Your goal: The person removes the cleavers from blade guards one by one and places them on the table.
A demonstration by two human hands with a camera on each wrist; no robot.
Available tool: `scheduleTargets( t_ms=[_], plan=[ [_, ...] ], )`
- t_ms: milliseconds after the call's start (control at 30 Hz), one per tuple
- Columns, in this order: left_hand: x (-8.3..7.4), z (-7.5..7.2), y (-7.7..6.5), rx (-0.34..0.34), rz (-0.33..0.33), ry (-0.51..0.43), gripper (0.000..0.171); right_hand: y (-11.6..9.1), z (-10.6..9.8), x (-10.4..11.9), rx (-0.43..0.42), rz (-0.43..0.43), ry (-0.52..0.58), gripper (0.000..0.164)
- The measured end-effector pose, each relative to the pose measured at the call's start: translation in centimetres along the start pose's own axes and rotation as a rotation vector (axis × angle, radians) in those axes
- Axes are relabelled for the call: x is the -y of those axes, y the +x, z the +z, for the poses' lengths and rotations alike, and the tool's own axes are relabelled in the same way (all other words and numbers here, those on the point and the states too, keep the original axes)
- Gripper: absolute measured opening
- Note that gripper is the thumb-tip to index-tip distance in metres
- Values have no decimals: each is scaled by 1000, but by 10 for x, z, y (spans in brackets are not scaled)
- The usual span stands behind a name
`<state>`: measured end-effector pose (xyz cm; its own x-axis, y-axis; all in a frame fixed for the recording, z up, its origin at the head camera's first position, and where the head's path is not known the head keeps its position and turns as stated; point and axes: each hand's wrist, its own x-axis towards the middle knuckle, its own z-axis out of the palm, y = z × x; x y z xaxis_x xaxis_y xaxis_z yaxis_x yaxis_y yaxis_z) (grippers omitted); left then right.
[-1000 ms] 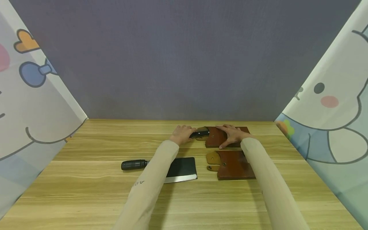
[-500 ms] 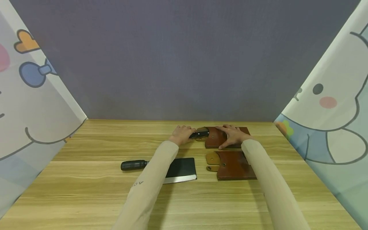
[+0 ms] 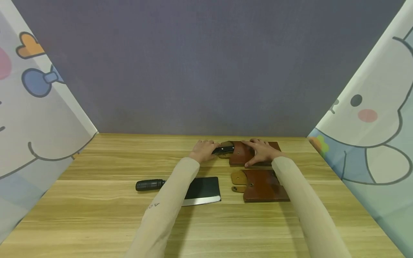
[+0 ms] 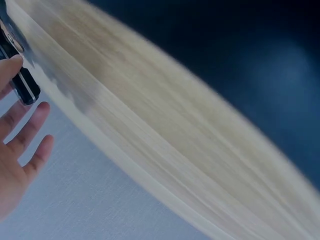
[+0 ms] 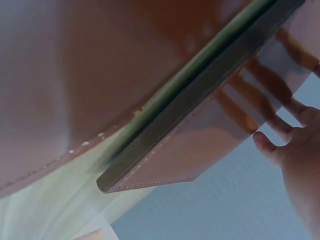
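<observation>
The black knife handle (image 3: pixel 226 149) juts leftward from the mouth of the far brown sheath (image 3: pixel 239 154), its long axis running roughly crosswise over the table (image 3: pixel 106 157), so the left hand (image 3: pixel 203 151) is the nearer one to it. That hand has the free end pinched under its thumb, the other fingers loosely spread, while the right hand (image 3: pixel 260 151) rests straight-fingered on the sheath, thumb spread toward its near edge, with nothing clasped. From the left hand's grip, the sheath lies just to the right.
</observation>
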<state>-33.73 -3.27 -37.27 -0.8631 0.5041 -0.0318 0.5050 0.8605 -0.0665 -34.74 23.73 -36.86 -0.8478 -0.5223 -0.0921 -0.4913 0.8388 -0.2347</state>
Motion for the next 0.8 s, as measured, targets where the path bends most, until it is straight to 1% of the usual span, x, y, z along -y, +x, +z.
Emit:
scheduleTargets(
  t_ms=[300,467,667,800],
  plan=[
    [1,-3,0,-51,1,37,55,-4,-6,5,-8,-12,-14,104],
    [1,-6,-2,-79,18,36,54,-5,-8,6,-17,-20,-33,105],
    [3,-9,-4,-89,39,60,54,-7,-9,8,-31,-35,-58,105],
    [4,-9,-6,-97,48,60,54,-8,-10,11,-41,-53,-75,105]
  ],
)
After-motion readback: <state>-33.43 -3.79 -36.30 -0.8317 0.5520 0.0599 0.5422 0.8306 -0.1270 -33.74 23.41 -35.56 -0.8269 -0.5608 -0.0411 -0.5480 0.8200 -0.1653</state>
